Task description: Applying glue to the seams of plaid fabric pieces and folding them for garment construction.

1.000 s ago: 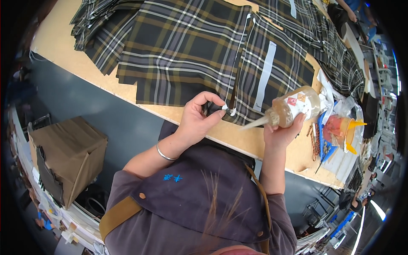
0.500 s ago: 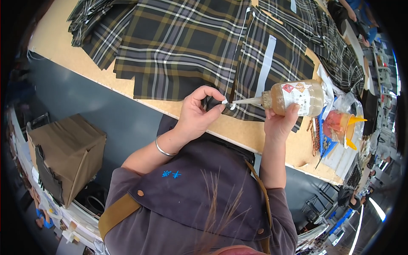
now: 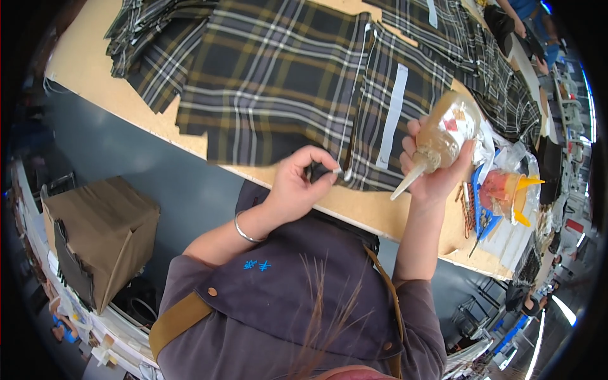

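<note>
Dark plaid fabric pieces (image 3: pixel 272 101) lie on the table, with a narrow dark gap between two of them. At the near end of this gap my left hand (image 3: pixel 301 180) pinches the fabric's edge between thumb and forefinger; the other fingers are curled. To the right, my right hand (image 3: pixel 437 174) is wrapped around a clear squeeze bottle (image 3: pixel 453 123) of pale amber liquid with a long tapered nozzle. The bottle is tilted, its tip pointing down and left, apart from the fabric. A pale strip (image 3: pixel 392 117) lies on the right-hand piece.
Heaped plaid pieces (image 3: pixel 152 57) lie at the back left. At the right are a pinkish cup (image 3: pixel 497 189) with yellow tips, a blue tray (image 3: pixel 484 221) with small tools, and crumpled plastic. A brown box (image 3: pixel 104 234) stands left of the table (image 3: pixel 196 149).
The bottle's nozzle has left the fabric edge; my right hand has swung the bottle up and to the right, tip now downward. My left hand still pinches the edge, slightly lower.
</note>
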The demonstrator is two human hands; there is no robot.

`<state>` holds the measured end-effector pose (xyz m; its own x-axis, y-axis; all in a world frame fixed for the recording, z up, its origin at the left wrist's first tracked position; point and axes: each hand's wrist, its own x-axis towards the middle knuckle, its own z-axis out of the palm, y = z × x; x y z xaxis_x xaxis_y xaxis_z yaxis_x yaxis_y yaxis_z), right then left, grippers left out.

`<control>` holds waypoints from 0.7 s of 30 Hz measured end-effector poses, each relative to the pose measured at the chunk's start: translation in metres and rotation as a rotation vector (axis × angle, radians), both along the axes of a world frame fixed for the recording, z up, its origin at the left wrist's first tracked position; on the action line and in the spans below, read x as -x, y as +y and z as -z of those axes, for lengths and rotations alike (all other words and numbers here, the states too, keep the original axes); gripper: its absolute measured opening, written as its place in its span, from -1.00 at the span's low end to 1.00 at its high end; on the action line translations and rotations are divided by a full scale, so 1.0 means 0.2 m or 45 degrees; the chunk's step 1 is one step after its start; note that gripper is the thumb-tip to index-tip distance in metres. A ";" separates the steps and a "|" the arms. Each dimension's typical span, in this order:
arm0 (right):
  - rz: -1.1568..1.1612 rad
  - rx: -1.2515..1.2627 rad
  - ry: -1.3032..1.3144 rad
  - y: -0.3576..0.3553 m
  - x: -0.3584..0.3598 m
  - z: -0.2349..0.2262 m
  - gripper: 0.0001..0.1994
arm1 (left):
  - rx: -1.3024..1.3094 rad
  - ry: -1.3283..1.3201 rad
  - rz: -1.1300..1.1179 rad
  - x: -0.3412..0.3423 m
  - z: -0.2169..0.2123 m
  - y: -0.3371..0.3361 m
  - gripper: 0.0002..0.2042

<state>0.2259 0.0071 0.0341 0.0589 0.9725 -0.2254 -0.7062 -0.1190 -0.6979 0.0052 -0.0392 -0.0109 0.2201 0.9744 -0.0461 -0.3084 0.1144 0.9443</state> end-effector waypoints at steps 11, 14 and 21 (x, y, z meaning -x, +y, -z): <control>-0.896 0.060 -0.777 0.80 0.45 0.10 -0.49 | -0.225 0.422 0.481 -0.05 -0.07 -0.16 -0.89; -0.857 0.005 -0.580 0.80 0.49 0.19 -0.49 | -0.244 0.479 0.507 -0.04 -0.07 -0.13 -0.89; -0.308 -0.443 0.165 0.66 0.10 -0.17 -0.42 | -0.513 1.030 0.327 0.56 -0.34 0.46 -0.83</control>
